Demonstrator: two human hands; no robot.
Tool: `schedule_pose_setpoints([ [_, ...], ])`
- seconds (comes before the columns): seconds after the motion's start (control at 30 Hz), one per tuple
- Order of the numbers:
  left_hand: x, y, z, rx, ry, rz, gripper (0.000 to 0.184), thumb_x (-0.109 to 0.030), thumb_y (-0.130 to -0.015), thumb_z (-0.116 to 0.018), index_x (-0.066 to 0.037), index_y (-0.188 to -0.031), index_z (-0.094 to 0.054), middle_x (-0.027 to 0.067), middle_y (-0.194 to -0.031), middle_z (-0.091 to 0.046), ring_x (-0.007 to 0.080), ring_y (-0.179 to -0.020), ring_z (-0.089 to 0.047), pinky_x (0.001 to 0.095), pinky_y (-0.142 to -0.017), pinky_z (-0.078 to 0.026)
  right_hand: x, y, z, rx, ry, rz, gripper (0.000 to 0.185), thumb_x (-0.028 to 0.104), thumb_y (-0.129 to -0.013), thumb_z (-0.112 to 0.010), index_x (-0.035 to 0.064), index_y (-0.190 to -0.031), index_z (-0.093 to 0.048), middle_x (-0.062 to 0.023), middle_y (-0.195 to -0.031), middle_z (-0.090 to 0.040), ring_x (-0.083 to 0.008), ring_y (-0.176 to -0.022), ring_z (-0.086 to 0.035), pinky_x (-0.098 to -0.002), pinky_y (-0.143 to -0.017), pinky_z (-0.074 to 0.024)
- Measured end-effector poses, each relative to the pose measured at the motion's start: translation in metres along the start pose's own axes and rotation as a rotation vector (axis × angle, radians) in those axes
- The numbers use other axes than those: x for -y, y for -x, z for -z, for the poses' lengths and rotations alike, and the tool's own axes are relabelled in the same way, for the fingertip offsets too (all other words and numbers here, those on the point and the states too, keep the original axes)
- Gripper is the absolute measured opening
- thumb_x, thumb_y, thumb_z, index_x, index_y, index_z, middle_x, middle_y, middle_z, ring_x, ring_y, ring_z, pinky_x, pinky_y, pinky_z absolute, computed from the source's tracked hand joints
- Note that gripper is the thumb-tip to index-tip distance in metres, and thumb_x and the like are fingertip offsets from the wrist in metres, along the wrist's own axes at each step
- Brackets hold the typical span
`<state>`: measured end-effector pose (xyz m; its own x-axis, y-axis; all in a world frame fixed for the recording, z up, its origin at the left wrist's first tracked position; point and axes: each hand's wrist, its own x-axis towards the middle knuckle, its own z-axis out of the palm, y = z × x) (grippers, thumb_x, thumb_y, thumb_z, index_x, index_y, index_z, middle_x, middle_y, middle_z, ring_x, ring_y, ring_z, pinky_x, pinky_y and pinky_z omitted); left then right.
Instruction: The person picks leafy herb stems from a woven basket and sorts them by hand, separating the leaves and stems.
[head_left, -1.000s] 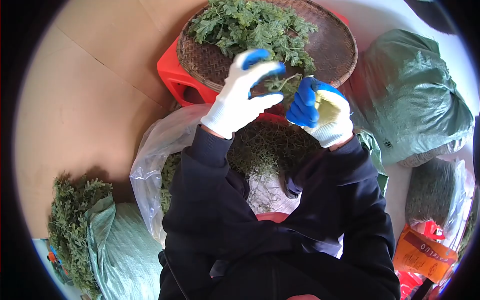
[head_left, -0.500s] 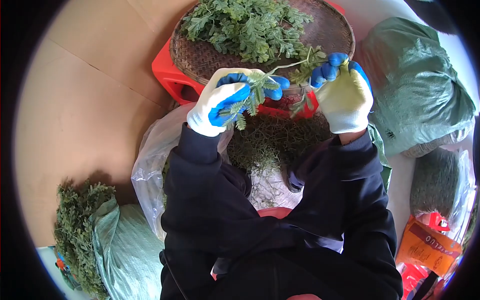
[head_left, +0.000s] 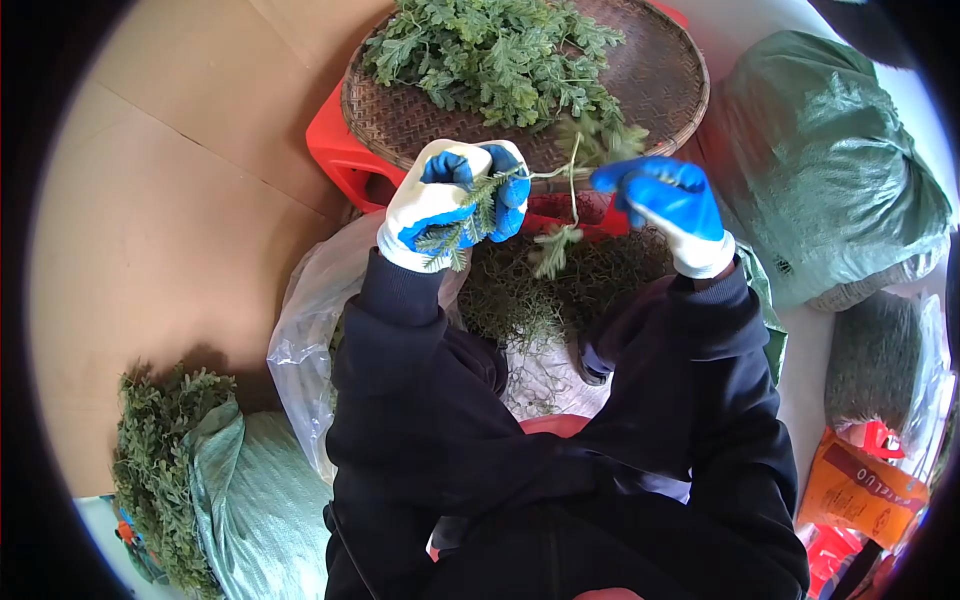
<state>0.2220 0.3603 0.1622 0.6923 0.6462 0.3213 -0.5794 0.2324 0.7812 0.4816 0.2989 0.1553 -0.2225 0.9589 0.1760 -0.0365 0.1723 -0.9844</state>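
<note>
My left hand [head_left: 458, 205], in a white glove with a blue coated palm, is closed on a leafy green sprig [head_left: 478, 215]. Its feathery leaves hang below the fingers, and a thin pale stem reaches right from them. That stem forks, with one leafy end blurred over the tray's rim and another hanging down. My right hand [head_left: 668, 205], gloved alike, is just right of the stem, slightly blurred, fingers pointing left and apart. I see nothing held in it. Beyond both hands, a pile of leafy sprigs [head_left: 500, 60] lies on a round woven tray [head_left: 655, 60].
A red plastic stool [head_left: 335, 140] supports the tray. Bare stems [head_left: 545, 280] are heaped between my legs, beside a clear plastic bag [head_left: 300, 350]. Green sacks stand at right [head_left: 820, 180] and lower left [head_left: 265, 480], the latter with foliage [head_left: 160, 460]. An orange packet [head_left: 860, 490] lies at lower right.
My right hand has come off the sprig, moved down and turned over. My left hand has curled its fingers in. A leafy end of the sprig now hangs between the hands.
</note>
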Motion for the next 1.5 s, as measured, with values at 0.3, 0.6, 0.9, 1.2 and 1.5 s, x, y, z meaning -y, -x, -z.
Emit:
schedule_pose_setpoints([
  [0.3,0.001,0.007,0.003,0.423,0.357,-0.004,0.026,-0.025,-0.074,-0.063,-0.001,-0.082,-0.059,0.0203,-0.064,-0.056,0.0271,-0.048,-0.05,0.0372,-0.047,-0.038,-0.014,-0.022,-0.01,-0.106,-0.083,0.335,0.052,0.003,-0.084,-0.062,0.0048,-0.134,-0.049,-0.0057,-0.129,-0.053,-0.0116,-0.105,-0.053,-0.0292,-0.092,-0.0426],
  [0.6,-0.004,0.004,0.028,0.429,0.426,0.016,0.037,-0.03,-0.076,-0.067,0.004,-0.09,-0.062,0.0237,-0.093,-0.061,0.0306,-0.063,-0.058,0.0404,-0.05,-0.042,-0.016,-0.019,-0.065,0.398,-0.109,0.019,0.044,0.004,-0.088,-0.063,0.0016,-0.13,-0.051,-0.0056,-0.115,-0.06,-0.013,-0.101,-0.055,-0.0292,-0.091,-0.0436],
  [0.9,0.005,0.0,0.053,-0.113,0.314,-0.195,0.039,-0.031,-0.094,-0.045,0.0,-0.108,-0.063,0.0174,-0.112,-0.065,0.0362,-0.121,-0.051,0.0532,-0.106,-0.035,-0.029,-0.014,-0.049,0.154,0.076,0.042,0.024,0.015,-0.087,-0.066,0.0009,-0.106,-0.065,-0.0044,-0.091,-0.065,-0.0111,-0.082,-0.06,-0.0268,-0.076,-0.0491],
  [1.2,0.008,-0.015,0.012,-0.615,0.161,0.028,0.032,-0.047,-0.094,-0.05,-0.016,-0.088,-0.051,0.0015,-0.08,-0.055,0.0185,-0.063,-0.057,0.0311,-0.05,-0.047,-0.001,-0.006,-0.028,0.486,-0.171,-0.272,0.046,0.005,-0.086,-0.06,0.007,-0.131,-0.05,-0.0018,-0.107,-0.057,-0.0083,-0.095,-0.052,-0.025,-0.082,-0.0447],
  [1.5,0.014,-0.01,0.009,-0.472,0.024,0.127,0.025,-0.025,-0.095,-0.053,-0.008,-0.113,-0.057,0.0038,-0.088,-0.056,0.0181,-0.074,-0.054,0.026,-0.054,-0.041,-0.017,-0.006,-0.009,0.45,-0.034,-0.263,0.046,0.014,-0.088,-0.063,0.0044,-0.131,-0.049,-0.0047,-0.109,-0.057,-0.0084,-0.09,-0.056,-0.0239,-0.075,-0.046],
])
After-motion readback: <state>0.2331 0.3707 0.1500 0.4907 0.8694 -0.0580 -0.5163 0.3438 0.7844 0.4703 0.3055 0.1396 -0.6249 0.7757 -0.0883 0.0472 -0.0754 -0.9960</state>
